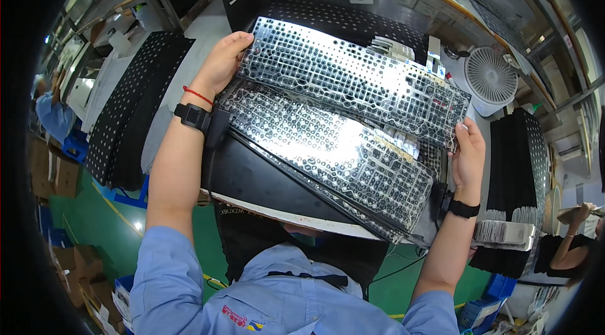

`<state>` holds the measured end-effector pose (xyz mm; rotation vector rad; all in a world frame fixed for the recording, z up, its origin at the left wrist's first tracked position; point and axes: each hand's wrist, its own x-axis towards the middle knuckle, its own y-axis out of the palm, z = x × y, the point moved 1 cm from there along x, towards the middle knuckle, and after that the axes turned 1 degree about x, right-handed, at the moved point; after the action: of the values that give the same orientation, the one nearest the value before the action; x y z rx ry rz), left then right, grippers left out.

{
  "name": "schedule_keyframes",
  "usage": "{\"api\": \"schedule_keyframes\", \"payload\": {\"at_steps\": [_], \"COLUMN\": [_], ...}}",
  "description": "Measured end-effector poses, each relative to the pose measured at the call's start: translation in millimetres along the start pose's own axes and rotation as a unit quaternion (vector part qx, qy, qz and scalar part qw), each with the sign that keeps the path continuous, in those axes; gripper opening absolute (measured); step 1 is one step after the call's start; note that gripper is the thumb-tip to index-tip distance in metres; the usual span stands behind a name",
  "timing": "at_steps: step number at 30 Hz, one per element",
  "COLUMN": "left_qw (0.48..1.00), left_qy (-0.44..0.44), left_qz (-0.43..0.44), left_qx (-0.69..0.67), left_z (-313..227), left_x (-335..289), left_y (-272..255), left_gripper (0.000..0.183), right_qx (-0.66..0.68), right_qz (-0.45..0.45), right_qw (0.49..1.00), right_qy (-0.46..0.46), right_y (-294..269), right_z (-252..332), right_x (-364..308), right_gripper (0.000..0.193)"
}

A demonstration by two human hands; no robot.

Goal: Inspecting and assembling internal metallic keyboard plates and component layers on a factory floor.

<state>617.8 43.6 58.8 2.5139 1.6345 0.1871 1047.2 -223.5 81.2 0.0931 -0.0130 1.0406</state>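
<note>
A clear keyboard membrane sheet point(353, 77), covered in dark dots and fine traces, is held up tilted over the workbench. My left hand point(222, 63) pinches its upper left end between thumb and fingers. At the opposite, lower right end, my right hand point(468, 149) grips the edge. Just below and nearer to me lies a second, similar keyboard membrane point(328, 146), shiny with glare, on top of a dark keyboard-sized piece point(302, 184). The held sheet hangs in front of part of the bench behind it, so the contact between the two layers cannot be made out.
Stacks of black dotted strips lie on the left point(135, 108), right point(513, 165) and back point(346, 20) of the bench. A white round fan point(491, 77) stands at the back right. Co-workers show at the far left point(53, 114) and right edge point(570, 250).
</note>
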Motion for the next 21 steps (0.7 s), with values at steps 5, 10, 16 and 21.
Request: {"api": "schedule_keyframes", "payload": {"at_steps": [5, 10, 16, 21], "left_qw": [0.953, 0.73, 0.678, 0.675], "left_qy": [0.17, 0.393, 0.426, 0.43], "left_qz": [-0.074, 0.016, 0.103, 0.074], "left_qx": [0.241, 0.559, 0.59, 0.595], "left_z": [-4.8, -46.2, -45.5, -42.2], "left_x": [0.3, -48.2, -64.9, -63.3], "left_y": [0.3, 64.9, 97.3, 95.5], "left_gripper": [0.03, 0.058, 0.05, 0.036], "right_qx": [0.024, 0.053, 0.083, 0.09], "right_qz": [-0.001, 0.018, 0.021, 0.023], "right_qw": [1.0, 0.998, 0.996, 0.995], "right_qy": [-0.013, -0.025, -0.027, -0.027], "right_y": [0.6, -1.2, -0.6, -1.5], "right_z": [1.1, 1.6, 1.7, 2.3], "right_x": [-0.6, -1.1, -0.1, 0.3], "right_gripper": [0.019, 0.018, 0.016, 0.016]}}
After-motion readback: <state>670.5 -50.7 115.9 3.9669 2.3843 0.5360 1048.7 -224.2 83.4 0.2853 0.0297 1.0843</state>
